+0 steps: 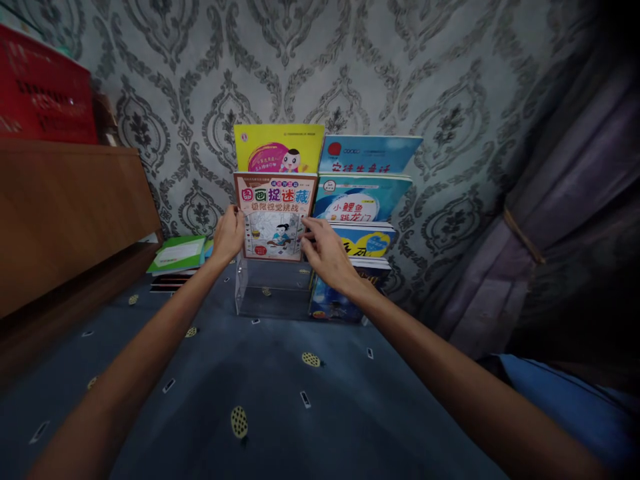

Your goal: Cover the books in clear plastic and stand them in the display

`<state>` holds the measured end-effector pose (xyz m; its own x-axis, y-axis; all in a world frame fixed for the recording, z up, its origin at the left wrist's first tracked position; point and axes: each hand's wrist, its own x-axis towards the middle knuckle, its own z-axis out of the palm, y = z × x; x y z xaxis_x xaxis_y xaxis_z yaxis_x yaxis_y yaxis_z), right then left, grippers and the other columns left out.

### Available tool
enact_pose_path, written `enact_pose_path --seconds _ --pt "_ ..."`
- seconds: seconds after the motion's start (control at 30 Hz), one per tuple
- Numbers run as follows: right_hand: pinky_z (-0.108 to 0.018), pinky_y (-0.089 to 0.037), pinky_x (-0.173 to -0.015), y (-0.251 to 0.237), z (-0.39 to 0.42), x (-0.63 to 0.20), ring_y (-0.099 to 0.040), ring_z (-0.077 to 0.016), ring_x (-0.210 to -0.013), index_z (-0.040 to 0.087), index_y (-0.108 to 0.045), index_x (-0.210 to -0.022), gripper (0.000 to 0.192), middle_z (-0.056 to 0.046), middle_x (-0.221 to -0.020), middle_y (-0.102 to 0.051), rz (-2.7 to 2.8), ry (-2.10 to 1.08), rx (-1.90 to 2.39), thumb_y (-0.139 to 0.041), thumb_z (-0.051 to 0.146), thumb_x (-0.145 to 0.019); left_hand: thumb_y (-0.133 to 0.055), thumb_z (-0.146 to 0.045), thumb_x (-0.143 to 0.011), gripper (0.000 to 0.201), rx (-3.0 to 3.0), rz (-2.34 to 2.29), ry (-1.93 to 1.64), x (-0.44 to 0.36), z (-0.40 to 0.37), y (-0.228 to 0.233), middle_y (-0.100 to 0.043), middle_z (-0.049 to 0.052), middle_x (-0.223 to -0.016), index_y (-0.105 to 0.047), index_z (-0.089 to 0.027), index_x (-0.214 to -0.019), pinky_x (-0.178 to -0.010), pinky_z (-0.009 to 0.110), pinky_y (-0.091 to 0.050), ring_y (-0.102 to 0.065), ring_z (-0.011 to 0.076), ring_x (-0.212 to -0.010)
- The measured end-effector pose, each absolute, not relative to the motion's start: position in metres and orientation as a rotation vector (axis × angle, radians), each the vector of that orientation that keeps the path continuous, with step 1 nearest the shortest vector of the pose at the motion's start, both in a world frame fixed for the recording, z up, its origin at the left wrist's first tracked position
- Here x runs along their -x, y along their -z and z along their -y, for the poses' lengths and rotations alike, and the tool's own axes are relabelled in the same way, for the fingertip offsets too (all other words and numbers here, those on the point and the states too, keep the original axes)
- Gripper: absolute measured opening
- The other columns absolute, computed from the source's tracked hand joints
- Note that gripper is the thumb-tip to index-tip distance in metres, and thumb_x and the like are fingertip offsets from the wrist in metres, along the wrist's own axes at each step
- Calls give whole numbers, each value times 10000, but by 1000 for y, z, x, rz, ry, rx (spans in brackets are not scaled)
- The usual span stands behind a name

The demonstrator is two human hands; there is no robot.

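Upright, picture book [275,217] with red-bordered cartoon cover; left hand [229,233] grips left edge; right hand [325,250] fingertips pinch right edge.

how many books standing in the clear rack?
6 visible. Left column: yellow book at back, red-bordered book held by both hands in front. Right column: four stepped covers, blue, carp, yellow-blue, dark. More may be hidden behind.
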<state>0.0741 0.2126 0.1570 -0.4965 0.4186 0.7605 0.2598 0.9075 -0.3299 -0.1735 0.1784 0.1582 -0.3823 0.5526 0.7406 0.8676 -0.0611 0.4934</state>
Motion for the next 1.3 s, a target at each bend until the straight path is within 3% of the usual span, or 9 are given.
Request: enact_pose_path --seconds 0.6,0.77,0.93,1.17,1.3 --pt "-505 -564 -943 -140 -198 -76 -666 -255 -1017 214 -579 -1362 442 -155 -1306 -591 2093 -258 472 -456 164 -940 -318 -389 -1054 297 1583 1839 1515 174 -169 -147 -669 139 -1118 -522 -189 -1138 -990 466 -487 -649 291 -1100" --pt "-445 -604 -880 -104 -168 -76 -667 -245 -1069 233 -602 -1329 415 -140 -1280 -604 2102 -433 408 -399 159 -975 -318 -358 -1052 278 1596 1825 1501 173 -170 -143 -671 138 -1133 -511 -187 -1156 -984 453 -490 -647 281 -1093" --pt "-444 -598 -934 -49 -134 -77 -670 -244 -1116 242 -613 -1328 404 -134 -1253 -633 2205 -569 374 -398 161 -996 -308 -345 -1054 300 1605 1739 1508 175 -164 -123 -657 131 -1161 -484 -180 -1231 -999 395 -473 -626 243 -1109" --pt "-439 -581 -971 14 -112 -94 -676 -233 -1084 228 -627 -1319 397 -120 -1197 -663 2276 -736 486 -424 145 -988 -461 -259 -976 354 1514 1878 871 221 -136 -56 -603 221 -1302 -538 -95 -1280 -1075 494 -413 -535 337 -1249" --pt "-422 -580 -952 29 -111 -103 -681 -224 -1034 231 -653 -1277 373 -108 -1120 -683 2243 -806 502 -450 140 -977 -441 -243 -975 416 1354 2143 607 269 -123 -34 -562 260 -1396 -527 -38 -1327 -1086 498 -416 -505 359 -1313"
